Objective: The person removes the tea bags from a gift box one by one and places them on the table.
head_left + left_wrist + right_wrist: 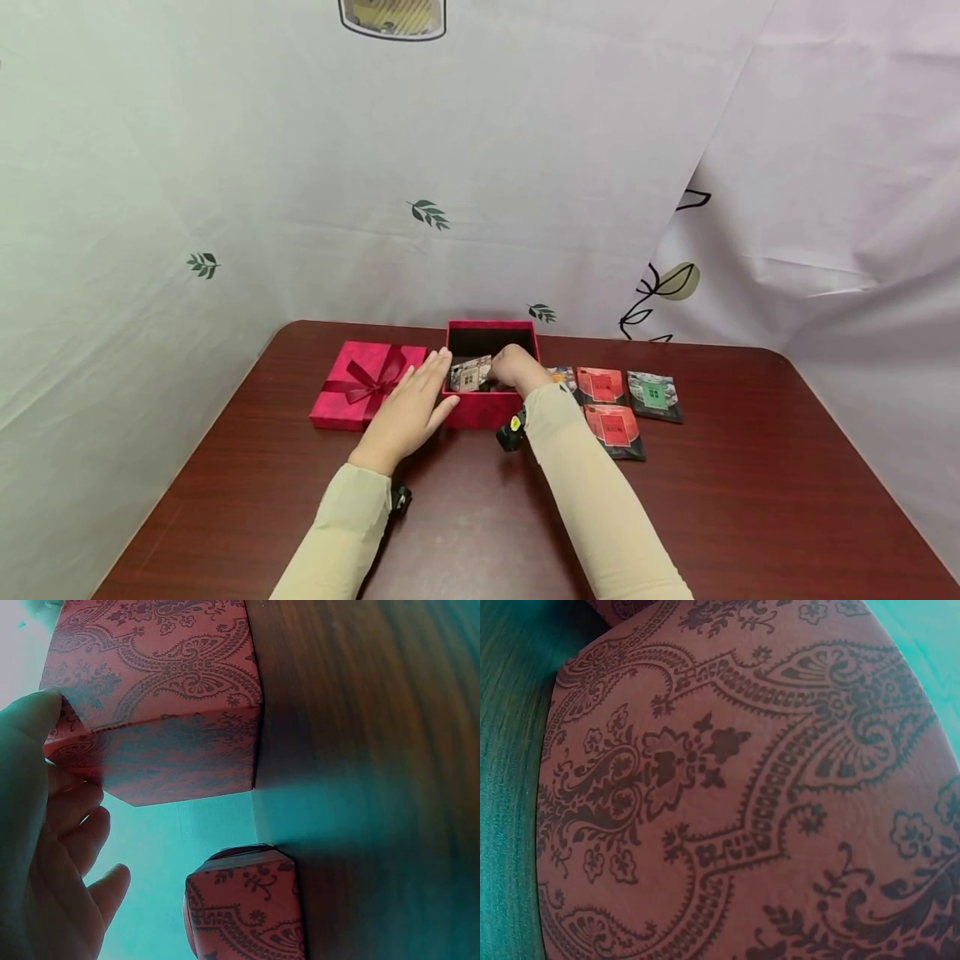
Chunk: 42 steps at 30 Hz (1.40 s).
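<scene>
An uncovered red patterned box [487, 410] with a dark inside stands near the back of the table. My left hand [408, 412] lies along its left side, fingers extended; in the left wrist view the thumb touches the box's edge. A tea sachet [470, 375] with a pale label shows in the left part of the box. Right beside it my right hand [517, 367] reaches into the box with bent fingers. The box's front wall [727, 780] fills the right wrist view and hides those fingertips, so I cannot tell whether they pinch anything.
Left of the box lies its red lid [347, 410] with a dark red ribbon bow [371, 382]. To the right are two red sachets [600, 386], a green-labelled sachet [654, 395] and a partly hidden orange one [564, 377]. A white curtain [480, 167] hangs behind the table.
</scene>
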Tool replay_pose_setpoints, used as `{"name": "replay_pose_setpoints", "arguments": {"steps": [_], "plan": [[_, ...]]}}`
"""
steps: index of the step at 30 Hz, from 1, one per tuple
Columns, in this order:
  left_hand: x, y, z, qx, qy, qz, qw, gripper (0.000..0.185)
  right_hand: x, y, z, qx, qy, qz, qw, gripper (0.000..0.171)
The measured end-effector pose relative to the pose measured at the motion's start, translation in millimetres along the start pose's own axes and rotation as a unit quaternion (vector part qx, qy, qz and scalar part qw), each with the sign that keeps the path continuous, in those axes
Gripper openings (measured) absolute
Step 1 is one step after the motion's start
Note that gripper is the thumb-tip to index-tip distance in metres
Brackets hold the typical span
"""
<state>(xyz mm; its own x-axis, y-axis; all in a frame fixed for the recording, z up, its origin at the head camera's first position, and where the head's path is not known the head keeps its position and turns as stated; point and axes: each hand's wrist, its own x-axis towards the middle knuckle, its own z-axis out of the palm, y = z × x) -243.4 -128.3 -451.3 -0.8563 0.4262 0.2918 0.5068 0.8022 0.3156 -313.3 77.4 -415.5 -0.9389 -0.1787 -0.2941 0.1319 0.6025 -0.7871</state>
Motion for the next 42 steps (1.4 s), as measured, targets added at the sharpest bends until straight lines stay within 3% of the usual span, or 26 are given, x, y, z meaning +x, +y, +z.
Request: {"name": "replay_pose_setpoints", "arguments": {"steps": [4,13,19,24,31,42], "plan": [[-0.1,-0.3,0.0,0.001,-0.001,-0.001,1.0,0.072,-1,0,2,0.027,0.008,-0.008,1.0,0.052],[-0.4,-0.4,0.2,0.002,0.007,0.007,0.9999,0.07,-5,-1,2,0.055,0.049,-0.017,0.997,0.024],[0.0,0.0,0.6,0.005,0.003,0.003,1.0,0.07,-6,-1,3,0.053,0.08,-0.028,0.995,0.006],[-0.5,0.6,0.1,0.001,0.01,0.008,0.9999,0.069,-7,-1,3,0.018,0.119,-0.054,0.991,0.011],[-0.8,0.6,-0.3,-0.002,0.015,0.009,0.9998,0.068,-14,-3,6,-0.023,0.195,-0.132,0.972,0.01],[-1.3,0.7,-1.2,-0.004,0.009,0.007,0.9999,0.07,-28,-1,3,0.032,0.3,-0.203,0.931,0.011]]}}
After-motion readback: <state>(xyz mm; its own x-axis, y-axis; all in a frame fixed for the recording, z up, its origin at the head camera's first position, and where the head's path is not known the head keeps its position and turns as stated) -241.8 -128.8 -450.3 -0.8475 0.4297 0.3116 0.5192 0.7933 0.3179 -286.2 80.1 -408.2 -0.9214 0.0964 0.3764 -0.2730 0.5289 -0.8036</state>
